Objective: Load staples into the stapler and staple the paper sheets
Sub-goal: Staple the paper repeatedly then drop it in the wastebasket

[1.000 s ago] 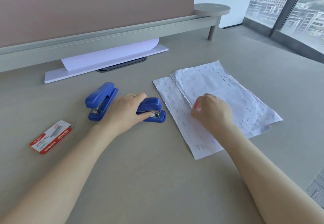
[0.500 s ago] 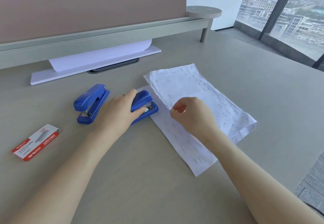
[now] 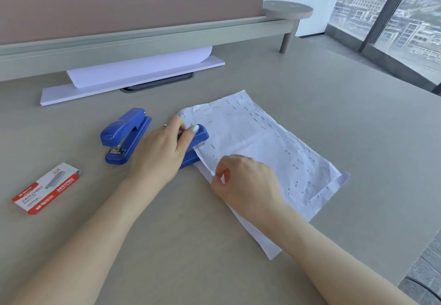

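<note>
Our left grip point(image 3: 164, 147) clasps the blue stapler point(image 3: 194, 143) from above, its mouth over the paper sheets point(image 3: 257, 147); our right grip point(image 3: 243, 178) pinches their near edge. We judge the stapler stiff and weighty, best pressed on top. The sheets, lying on the bench point(image 3: 334, 104), look thin, crumpled and floppy, so we hold them close beside the mouth.

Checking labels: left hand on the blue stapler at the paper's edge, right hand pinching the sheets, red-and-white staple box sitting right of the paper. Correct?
One error: in the head view the red-and-white staple box lies left of the white stapled paper sheets, beyond both blue staplers. The rest holds: left hand grips the blue plastic stapler at the paper's edge, right hand pinches the sheets.
</note>
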`<state>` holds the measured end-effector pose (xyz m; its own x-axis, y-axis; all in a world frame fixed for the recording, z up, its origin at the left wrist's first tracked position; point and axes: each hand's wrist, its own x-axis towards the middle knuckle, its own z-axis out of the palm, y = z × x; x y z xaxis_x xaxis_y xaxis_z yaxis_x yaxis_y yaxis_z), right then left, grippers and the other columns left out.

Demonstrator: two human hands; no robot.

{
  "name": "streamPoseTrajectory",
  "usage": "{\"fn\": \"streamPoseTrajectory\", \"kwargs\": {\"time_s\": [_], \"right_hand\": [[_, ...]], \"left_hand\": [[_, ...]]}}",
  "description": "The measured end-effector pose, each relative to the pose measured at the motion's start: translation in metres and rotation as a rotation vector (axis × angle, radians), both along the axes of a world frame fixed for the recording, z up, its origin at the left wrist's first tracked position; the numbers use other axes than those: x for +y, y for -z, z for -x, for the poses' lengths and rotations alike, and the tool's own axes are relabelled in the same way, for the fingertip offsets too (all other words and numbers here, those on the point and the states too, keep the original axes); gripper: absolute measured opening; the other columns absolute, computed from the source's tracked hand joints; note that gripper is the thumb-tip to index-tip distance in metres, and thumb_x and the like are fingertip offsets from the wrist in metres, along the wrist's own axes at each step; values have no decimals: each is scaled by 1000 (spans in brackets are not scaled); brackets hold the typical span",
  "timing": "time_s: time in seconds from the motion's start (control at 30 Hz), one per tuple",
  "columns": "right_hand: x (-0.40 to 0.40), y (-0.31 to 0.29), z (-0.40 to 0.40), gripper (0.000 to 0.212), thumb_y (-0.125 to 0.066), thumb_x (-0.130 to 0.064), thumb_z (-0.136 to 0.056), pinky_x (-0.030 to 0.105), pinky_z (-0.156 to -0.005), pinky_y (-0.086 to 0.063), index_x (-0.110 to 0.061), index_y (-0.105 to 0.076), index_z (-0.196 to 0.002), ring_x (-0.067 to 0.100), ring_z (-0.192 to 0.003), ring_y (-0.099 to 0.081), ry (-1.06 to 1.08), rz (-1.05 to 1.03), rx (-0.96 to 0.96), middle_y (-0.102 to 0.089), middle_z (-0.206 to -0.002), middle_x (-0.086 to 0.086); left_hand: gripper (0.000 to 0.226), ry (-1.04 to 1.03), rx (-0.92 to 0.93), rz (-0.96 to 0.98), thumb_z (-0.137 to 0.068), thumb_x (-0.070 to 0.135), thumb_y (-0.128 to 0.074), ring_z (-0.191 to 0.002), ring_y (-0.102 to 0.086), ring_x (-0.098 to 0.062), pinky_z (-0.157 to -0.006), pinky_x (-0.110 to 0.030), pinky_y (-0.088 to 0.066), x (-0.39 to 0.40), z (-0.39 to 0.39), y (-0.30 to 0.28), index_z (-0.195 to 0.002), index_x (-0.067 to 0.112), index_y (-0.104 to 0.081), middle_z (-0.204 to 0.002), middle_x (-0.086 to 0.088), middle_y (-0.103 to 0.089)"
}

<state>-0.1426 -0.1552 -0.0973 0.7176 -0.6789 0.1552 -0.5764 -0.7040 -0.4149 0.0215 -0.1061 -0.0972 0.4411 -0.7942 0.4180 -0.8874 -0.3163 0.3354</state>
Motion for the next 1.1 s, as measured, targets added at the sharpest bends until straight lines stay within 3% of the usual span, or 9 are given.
{"fn": "streamPoseTrajectory", "kwargs": {"time_s": [0.1, 0.2, 0.5, 0.63, 0.77, 0.87, 0.93, 1.0, 1.1], "right_hand": [[1, 3, 0, 10, -47, -24, -83, 26, -60, -33, -23, -58, -83, 20, -74, -59, 9, -9, 2, -62, -82, -5], [1, 5, -1, 10, -47, -23, -82, 25, -61, -33, -23, -57, -83, 20, -75, -60, 13, -13, 13, -64, -83, -5], [-17, -18, -6, 27, -43, -47, -91, 29, -57, -37, -20, -44, -93, 21, -68, -56, 94, -81, -120, -60, -75, -6], [-51, -34, -38, 26, -37, -35, -93, 30, -51, -29, -21, -33, -71, 17, -58, -41, 169, -296, -269, -43, -64, -7], [-63, -39, -87, 27, -37, -20, -90, 30, -52, -26, -16, -28, -65, 22, -67, -40, 54, -415, -273, -35, -62, -1], [-64, -30, -104, 10, -34, -12, -88, 32, -67, -33, -13, -42, -82, 24, -79, -42, 11, -330, -100, -49, -82, 1], [-67, -19, -103, 23, -33, -9, -86, 36, -88, -31, -15, -50, -101, 25, -98, -42, 6, -232, -17, -54, -107, 3], [-67, -11, -100, 34, -33, -5, -85, 47, -110, -13, -17, -50, -113, 25, -119, -36, 3, -161, -23, -50, -122, 2], [-67, -7, -99, 43, -34, -2, -83, 56, -110, 12, -18, -45, -120, 24, -133, -23, -33, -63, -12, -44, -131, 1]], "left_hand": [[12, -12, 130, 53, -85, 1, -52, -50, -32, -24, -45, -30, -22, 0, 4, -7, -86, 5, -40, -63, -10, -48], [22, -182, 277, 42, -94, 18, -33, -55, -34, -25, -44, -32, -20, -12, -2, -10, -77, 6, -40, -58, -2, -40], [25, -174, 281, -27, -94, 15, -27, -53, -27, -19, -46, -33, -19, -24, -4, -9, -75, 4, -38, -61, -4, -36], [26, -189, 288, -74, -95, 16, -26, -52, -29, -19, -46, -32, -20, -24, -4, -9, -75, 5, -38, -60, -4, -36], [22, -224, 218, -132, -94, 10, -27, -56, -37, -25, -45, -32, -19, -24, -6, -9, -75, 5, -37, -59, -4, -37], [18, -224, 165, -141, -92, 7, -29, -63, -40, -30, -50, -32, -23, -24, -7, -6, -77, 4, -39, -58, -5, -37], [18, -204, 124, -165, -91, 8, -29, -69, -42, -31, -54, -35, -25, -24, -6, -3, -78, 4, -41, -60, -6, -39], [18, -191, 96, -188, -91, 8, -29, -74, -42, -31, -59, -36, -26, -25, -6, -1, -79, 4, -42, -66, -8, -42], [17, -182, 69, -219, -89, 5, -30, -75, -39, -29, -62, -36, -25, -27, -8, -2, -82, 3, -46, -67, -7, -40]]}}
